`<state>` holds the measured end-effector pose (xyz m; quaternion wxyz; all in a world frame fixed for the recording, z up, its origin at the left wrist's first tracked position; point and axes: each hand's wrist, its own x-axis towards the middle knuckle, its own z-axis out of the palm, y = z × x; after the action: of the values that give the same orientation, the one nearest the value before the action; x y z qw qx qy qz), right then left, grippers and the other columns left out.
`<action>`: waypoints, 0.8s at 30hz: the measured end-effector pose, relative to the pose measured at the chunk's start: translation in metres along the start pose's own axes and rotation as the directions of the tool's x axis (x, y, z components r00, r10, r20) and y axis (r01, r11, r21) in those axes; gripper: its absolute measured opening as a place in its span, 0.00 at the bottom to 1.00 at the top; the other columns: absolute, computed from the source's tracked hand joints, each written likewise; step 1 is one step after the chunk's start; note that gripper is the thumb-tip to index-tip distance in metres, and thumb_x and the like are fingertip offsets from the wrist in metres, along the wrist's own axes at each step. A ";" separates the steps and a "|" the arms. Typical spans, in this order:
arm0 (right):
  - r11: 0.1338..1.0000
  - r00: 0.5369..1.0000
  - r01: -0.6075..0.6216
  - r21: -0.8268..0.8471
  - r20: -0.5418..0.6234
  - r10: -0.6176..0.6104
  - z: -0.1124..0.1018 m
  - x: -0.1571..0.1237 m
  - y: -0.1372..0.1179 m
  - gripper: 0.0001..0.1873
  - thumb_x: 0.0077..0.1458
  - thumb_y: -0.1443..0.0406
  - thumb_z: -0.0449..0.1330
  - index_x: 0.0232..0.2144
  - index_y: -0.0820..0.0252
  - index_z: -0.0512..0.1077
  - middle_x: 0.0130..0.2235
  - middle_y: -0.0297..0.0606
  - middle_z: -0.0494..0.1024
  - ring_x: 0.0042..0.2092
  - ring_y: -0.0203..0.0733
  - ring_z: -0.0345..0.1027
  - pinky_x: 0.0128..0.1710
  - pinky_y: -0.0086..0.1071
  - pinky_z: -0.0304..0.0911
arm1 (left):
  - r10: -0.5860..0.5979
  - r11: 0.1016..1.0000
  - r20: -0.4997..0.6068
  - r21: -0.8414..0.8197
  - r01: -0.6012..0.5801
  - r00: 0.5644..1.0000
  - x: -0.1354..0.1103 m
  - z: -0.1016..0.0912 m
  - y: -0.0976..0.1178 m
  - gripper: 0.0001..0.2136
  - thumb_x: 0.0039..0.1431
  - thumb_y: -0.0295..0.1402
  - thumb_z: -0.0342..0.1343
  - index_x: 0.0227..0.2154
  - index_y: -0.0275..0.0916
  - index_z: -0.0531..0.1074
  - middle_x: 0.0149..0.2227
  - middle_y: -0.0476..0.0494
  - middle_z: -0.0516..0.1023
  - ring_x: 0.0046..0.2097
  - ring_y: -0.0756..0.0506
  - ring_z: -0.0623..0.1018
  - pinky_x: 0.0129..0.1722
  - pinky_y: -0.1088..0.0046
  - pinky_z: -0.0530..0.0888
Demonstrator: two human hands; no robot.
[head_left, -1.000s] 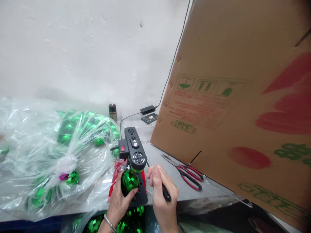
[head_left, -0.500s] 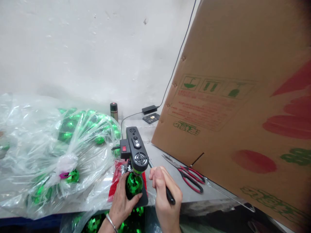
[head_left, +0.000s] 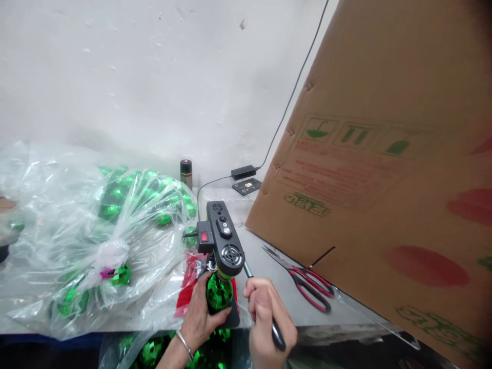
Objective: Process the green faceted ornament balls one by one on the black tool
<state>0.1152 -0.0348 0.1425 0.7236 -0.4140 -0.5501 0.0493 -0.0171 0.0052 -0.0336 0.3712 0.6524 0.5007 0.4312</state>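
Observation:
A shiny green mirrored ball [head_left: 219, 293] sits under the head of a small black bench machine [head_left: 225, 237], which has a red switch on its side. My left hand [head_left: 202, 310], with a bangle at the wrist, is wrapped round the ball from the left, thumb across its front. My right hand [head_left: 269, 320] is closed in a fist on the machine's lever [head_left: 277, 333], a metal rod with a black grip. Where the ball's top meets the machine is hidden by the head. Beneath the machine's base lies a red sheet [head_left: 187, 287].
Clear plastic bags [head_left: 88, 241] of green mirrored balls spread over the left side. Red-handled scissors [head_left: 303, 282] lie to the right, beside a large cardboard box [head_left: 369, 195]. Behind stand a dark-capped canister [head_left: 186, 174] and a power adapter [head_left: 244, 172]. More green balls [head_left: 151, 351] lie below the table edge.
The view has shifted slightly, so everything sits a little further right in the picture. Both hands keep their grips on the ball and the lever.

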 end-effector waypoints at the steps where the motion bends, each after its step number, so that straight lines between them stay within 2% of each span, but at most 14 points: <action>1: 1.000 1.000 -0.002 -0.004 0.000 0.002 0.000 0.000 0.000 0.24 0.80 0.68 0.53 0.26 0.55 0.66 0.27 0.31 0.70 0.26 0.34 0.64 0.25 0.31 0.54 | 0.004 1.000 0.005 0.000 -0.004 1.000 0.000 -0.001 0.001 0.40 0.54 0.39 0.73 0.69 0.38 0.67 0.67 0.25 0.79 0.70 0.23 0.79 0.72 0.31 0.73; 12: 1.000 0.998 -0.012 0.017 -0.058 0.013 0.002 -0.005 0.007 0.25 0.79 0.68 0.54 0.24 0.55 0.65 0.24 0.30 0.67 0.29 0.37 0.69 0.28 0.30 0.59 | -0.002 1.000 0.050 0.014 0.001 0.999 -0.001 -0.005 0.004 0.41 0.55 0.39 0.73 0.70 0.37 0.66 0.68 0.24 0.78 0.71 0.23 0.78 0.73 0.32 0.73; 17: 1.000 0.997 -0.017 0.015 -0.069 0.018 0.002 -0.011 0.013 0.25 0.79 0.67 0.54 0.24 0.55 0.65 0.23 0.30 0.66 0.28 0.37 0.69 0.29 0.32 0.58 | 0.012 1.000 0.031 0.020 -0.012 0.999 -0.001 -0.004 0.006 0.39 0.55 0.39 0.73 0.69 0.38 0.68 0.66 0.26 0.79 0.69 0.23 0.79 0.71 0.32 0.75; 24: 0.999 0.994 -0.024 0.025 -0.103 0.026 0.003 -0.013 0.014 0.26 0.79 0.66 0.55 0.24 0.55 0.66 0.23 0.29 0.66 0.29 0.37 0.70 0.30 0.31 0.60 | 0.029 0.999 0.028 0.036 -0.030 0.999 -0.001 -0.001 0.001 0.39 0.56 0.40 0.73 0.69 0.36 0.67 0.66 0.23 0.79 0.69 0.22 0.79 0.71 0.29 0.74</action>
<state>0.1126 -0.0309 0.1235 0.7552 -0.4142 -0.5062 0.0434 -0.0179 0.0036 -0.0327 0.3595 0.6721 0.4939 0.4184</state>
